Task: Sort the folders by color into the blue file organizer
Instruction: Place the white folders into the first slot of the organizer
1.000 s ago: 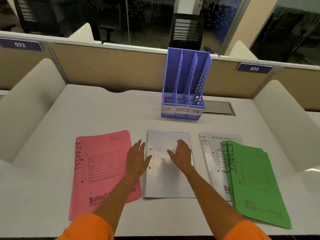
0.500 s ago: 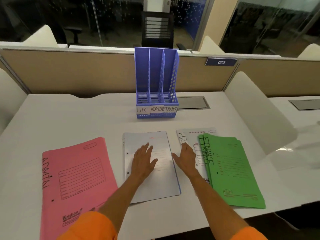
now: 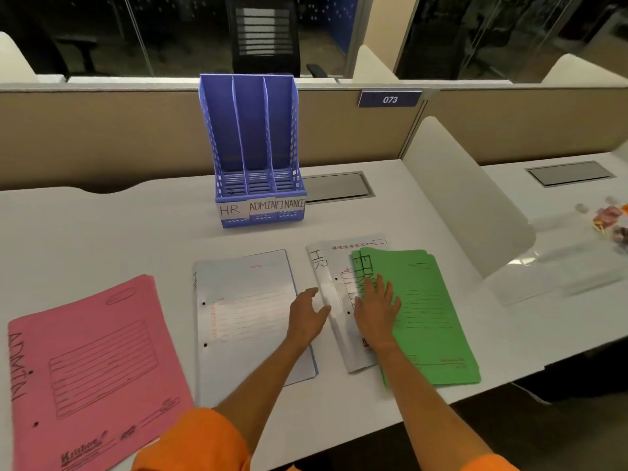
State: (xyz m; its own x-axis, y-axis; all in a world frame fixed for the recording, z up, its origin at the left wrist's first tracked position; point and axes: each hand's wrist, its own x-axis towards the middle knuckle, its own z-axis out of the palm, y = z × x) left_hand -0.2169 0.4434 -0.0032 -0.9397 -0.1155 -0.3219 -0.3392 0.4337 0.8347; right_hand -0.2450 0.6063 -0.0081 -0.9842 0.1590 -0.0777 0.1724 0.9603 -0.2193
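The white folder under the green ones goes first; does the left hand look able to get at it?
Probably yes: the left hand is at the bare left strip of the white folder. The green folders overlap its right side, with the right hand flat on them, so slide it out.

An office: partitioned desk (image 3: 102,215) with numbered plate (image 3: 389,99), swivel chair (image 3: 263,32) beyond glass walls.

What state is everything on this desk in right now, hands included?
blue file organizer: upright, all three slots empty.
pink folders: flat, closed, untouched.
middle white folder: flat, closed.
HR white folder: flat, partly covered.
green folders: stacked flat, overlapping it.
left hand: open, relaxed.
right hand: open, flat on the green stack.
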